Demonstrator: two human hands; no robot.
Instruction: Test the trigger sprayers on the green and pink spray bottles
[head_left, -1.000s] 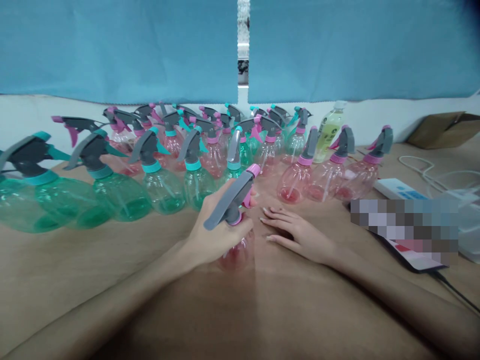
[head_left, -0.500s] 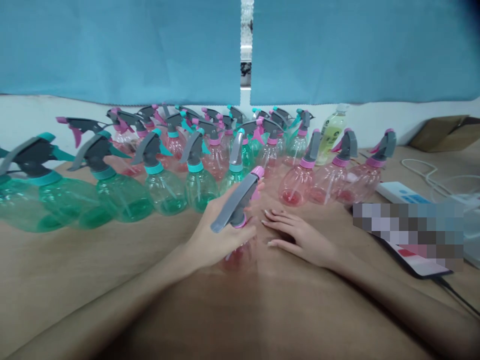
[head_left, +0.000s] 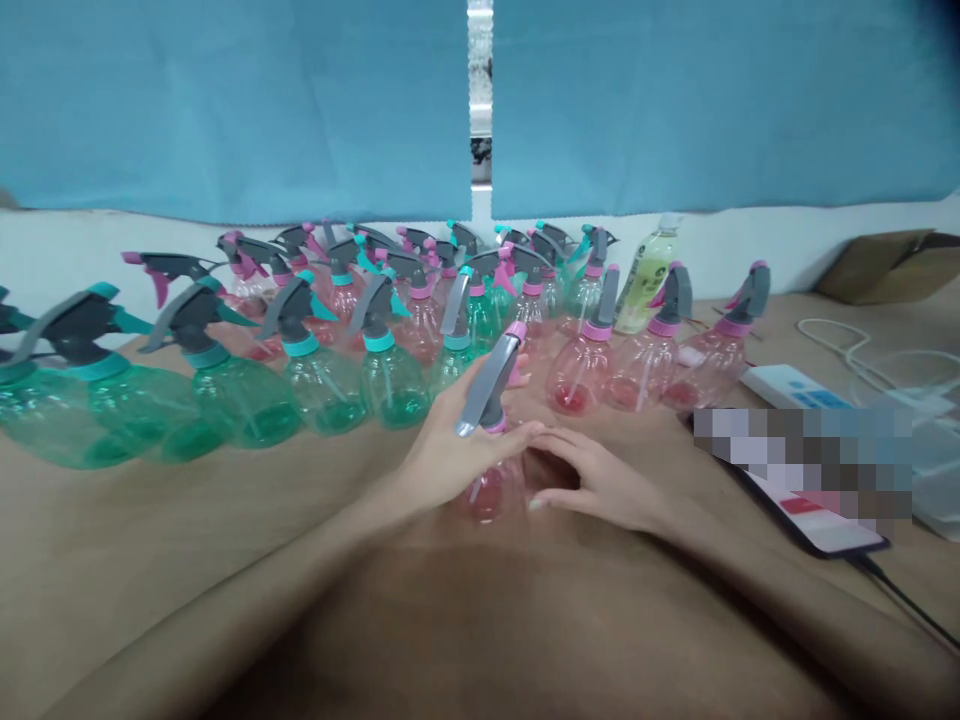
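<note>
In the middle stands a clear pink spray bottle [head_left: 487, 496] with a grey trigger head and a pink nozzle and collar. My left hand [head_left: 446, 440] is wrapped round it at the collar, its far fingers partly hidden behind the head. My right hand [head_left: 604, 482] is just right of the bottle, thumb apart from its curved fingers. Its fingertips meet the left thumb's tip; whether they touch the bottle I cannot tell. Ahead of the left hand is a green spray bottle [head_left: 396, 385], and three pink spray bottles [head_left: 572, 380] stand beyond the right hand.
Several green and pink spray bottles fill the back and left of the wooden table [head_left: 247, 530]. A labelled drink bottle [head_left: 646, 280] leans at the back. At right lie a phone [head_left: 844, 532] with a cable, a white power strip [head_left: 787, 385] and a cardboard box [head_left: 889, 265].
My right hand has come closer to the held spray bottle, and its fingertips now meet my left thumb. The bottle in my left hand stands a little more upright. The view has shifted slightly.
</note>
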